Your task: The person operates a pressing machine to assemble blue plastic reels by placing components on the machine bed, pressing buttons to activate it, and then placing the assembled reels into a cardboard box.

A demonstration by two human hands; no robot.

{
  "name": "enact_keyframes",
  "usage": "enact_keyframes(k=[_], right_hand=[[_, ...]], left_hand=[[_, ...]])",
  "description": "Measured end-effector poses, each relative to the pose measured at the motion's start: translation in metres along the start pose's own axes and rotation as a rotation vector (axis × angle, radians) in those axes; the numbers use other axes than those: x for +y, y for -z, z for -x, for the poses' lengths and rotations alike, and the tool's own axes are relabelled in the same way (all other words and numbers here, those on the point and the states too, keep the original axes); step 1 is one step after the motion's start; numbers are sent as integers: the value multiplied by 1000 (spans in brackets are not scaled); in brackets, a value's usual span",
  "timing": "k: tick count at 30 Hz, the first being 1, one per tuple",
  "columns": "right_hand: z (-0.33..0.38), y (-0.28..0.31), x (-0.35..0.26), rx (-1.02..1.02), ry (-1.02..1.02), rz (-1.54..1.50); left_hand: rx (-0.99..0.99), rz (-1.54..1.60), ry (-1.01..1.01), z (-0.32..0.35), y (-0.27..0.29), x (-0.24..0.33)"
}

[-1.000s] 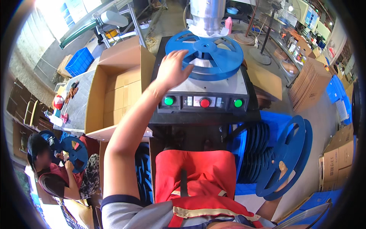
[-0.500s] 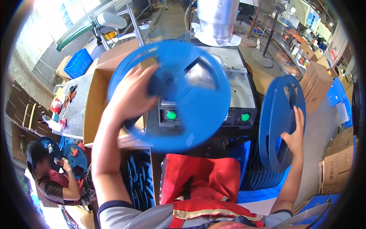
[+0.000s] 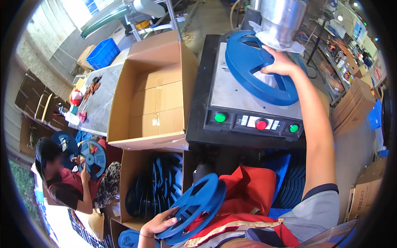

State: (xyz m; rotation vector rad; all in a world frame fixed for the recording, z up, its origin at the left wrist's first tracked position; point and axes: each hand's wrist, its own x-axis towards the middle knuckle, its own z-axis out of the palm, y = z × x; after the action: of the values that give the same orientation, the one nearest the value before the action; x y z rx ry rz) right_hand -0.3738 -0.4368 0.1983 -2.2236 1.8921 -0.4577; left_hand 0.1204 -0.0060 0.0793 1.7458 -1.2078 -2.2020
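1. Holding a blue reel half [image 3: 258,68] tilted over the machine's metal plate [image 3: 235,93], under the silver press head [image 3: 281,18], the right hand [image 3: 281,64] had its fingers curled shut on a spoke.
2. Left hand [image 3: 159,225] gripped a finished blue reel [image 3: 194,213] by its rim, low beside the lap.
3. Judgement: lay the half flat and centred under the head; keep fingers off the green buttons [image 3: 220,118].

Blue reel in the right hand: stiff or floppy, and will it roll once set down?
The reel looks like rigid moulded plastic; it keeps its shape tilted in the right hand. The spoked cut-outs suggest it is light. Being round, it would probably roll on edge but lie steady flat on the plate.
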Motion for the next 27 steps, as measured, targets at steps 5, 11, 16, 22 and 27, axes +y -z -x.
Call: enact_keyframes(k=[5,11,16,22,27], right_hand=[[-20,9,-5,-216,3,-53],[-21,2,-7,-164,59,83],[-14,6,-20,-210,-24,104],[60,25,-5,192,61,-12],[231,55,-114,456,538,-323]], left_hand=[[-261,168,-291,27,-9,-20],[-119,-111,-201,54,-23,22],[403,-491,-344,72,-34,68],[709,-1184,-517,75,-37,92],[546,-988,-514,80,-29,121]])
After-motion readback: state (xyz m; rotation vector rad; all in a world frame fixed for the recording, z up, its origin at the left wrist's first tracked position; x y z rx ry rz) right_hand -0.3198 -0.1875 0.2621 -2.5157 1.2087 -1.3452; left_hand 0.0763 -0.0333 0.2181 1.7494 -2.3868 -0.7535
